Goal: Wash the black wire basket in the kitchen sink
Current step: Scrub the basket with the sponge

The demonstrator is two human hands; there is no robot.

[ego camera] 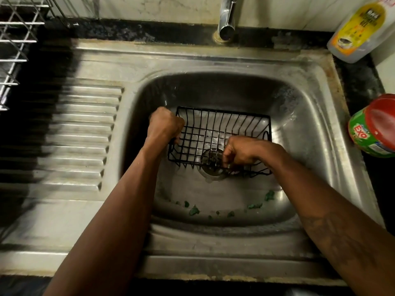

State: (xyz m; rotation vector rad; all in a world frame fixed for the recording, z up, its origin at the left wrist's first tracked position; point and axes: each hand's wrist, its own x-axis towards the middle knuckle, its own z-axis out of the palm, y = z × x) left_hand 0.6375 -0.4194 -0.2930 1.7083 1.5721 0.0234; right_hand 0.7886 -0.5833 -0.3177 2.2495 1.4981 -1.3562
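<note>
Basket [222, 135] of thin black wire sits low in your steel sink [310, 116], its open grid of crossed rods lying over the round drain [210, 165] at the basin floor. You have both bare hands on it. Your left hand [165, 124] is curled into a tight fist around the wire rim at the basket's left edge, knuckles up, fingers wrapped under the rod. Your right hand [241, 151] reaches inside the basket near its front edge, fingers bent and pinched down against the wires right above the drain; whether it pinches a wire or something small you cannot tell, because the fingertips are blurred.

Beyond your left fist, the far wall of the basket rises as a row of upright rods leaning slightly outward. To the right of your right hand a looped wire handle curves up at the basket's end.

Toward you from both hands, small green scraps [213, 208] lie scattered on the dull, scratched metal of the basin floor. Left of your left forearm the ribbed draining board [85, 129] runs in pressed parallel ridges. Past the basket, a chrome tap [226, 18] stands at the sink's back rim. Right of your right arm, on the dark counter, stand a round tub [373, 127] with a red lid and a plastic bottle [357, 30] with a yellow label. A silver wire rack [15, 39] fills the far left corner.
</note>
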